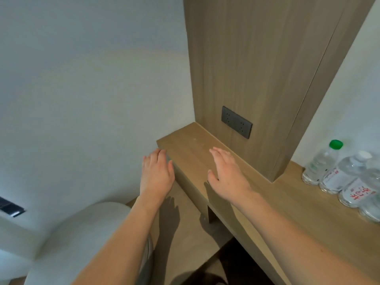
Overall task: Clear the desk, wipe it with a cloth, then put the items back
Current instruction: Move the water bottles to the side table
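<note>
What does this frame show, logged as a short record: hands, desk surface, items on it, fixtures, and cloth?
left hand: left hand open, fingers straight, held off the desk's left end, holding nothing
right hand: right hand open, palm down over the desk; contact cannot be told
items: water bottles grouped at the right, one with a green cap
fixtures: dark socket panel on the wooden upright panel
seat: pale rounded chair at lower left
cloth: none in view
</note>
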The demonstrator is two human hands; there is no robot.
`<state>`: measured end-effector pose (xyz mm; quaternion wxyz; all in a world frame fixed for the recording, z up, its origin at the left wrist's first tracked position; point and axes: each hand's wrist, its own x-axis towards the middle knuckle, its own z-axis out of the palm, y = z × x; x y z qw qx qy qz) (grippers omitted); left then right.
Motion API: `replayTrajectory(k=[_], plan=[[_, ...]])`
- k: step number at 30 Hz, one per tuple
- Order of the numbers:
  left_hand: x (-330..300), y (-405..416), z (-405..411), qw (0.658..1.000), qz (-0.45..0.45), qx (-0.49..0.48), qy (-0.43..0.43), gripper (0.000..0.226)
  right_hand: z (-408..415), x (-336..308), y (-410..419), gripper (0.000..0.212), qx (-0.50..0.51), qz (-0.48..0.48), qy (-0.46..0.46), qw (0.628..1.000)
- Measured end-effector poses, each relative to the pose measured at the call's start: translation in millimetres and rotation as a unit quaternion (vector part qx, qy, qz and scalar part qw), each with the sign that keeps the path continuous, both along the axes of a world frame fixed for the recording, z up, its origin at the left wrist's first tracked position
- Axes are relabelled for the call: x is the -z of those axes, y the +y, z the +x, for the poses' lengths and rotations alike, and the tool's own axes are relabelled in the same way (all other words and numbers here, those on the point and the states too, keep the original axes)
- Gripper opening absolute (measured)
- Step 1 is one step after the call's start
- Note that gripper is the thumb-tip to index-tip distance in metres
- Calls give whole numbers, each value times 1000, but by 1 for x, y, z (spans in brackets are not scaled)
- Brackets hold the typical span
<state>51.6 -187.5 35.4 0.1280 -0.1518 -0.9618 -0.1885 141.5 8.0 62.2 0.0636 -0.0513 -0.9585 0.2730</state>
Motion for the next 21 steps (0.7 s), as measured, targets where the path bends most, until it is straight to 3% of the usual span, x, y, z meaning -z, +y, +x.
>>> replayTrajectory(k=[4, 12, 18, 21], plan=[[-5, 27, -39, 999, -16, 30, 8, 38, -31, 6, 18, 67, 18, -21, 0, 1000], [-1, 113, -95, 986, -49, 159, -24, 42, -41, 10, 84, 69, 134, -36, -6, 990], [-2, 192, -102, 951, -30, 307, -30, 44, -15, 17, 128, 66, 252, -22, -5, 967], [0, 228, -96, 917, -11, 394, -52, 44, 4, 21, 149, 65, 314, -21, 0, 949]])
